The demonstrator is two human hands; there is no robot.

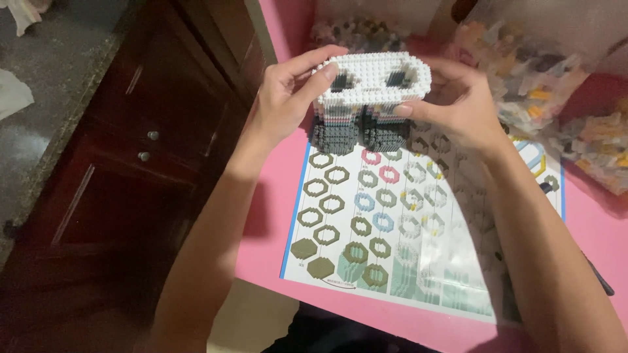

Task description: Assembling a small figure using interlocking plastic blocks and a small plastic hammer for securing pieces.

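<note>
A small brick-built model (367,99) with a white studded top, two dark openings and grey lower blocks is held above the pink table (275,216). My left hand (284,98) grips its left side, index finger laid across the white top. My right hand (458,104) clasps its right side, thumb pressed on the front face. Under the model lies an instruction sheet (392,229) printed with rows of octagonal ring shapes in olive, pink, blue and white.
Clear plastic bags of tiny loose bricks (543,78) lie at the table's back right, another bag (356,29) behind the model. A dark wooden cabinet (131,163) with two small knobs stands to the left, beside a grey floor (46,85).
</note>
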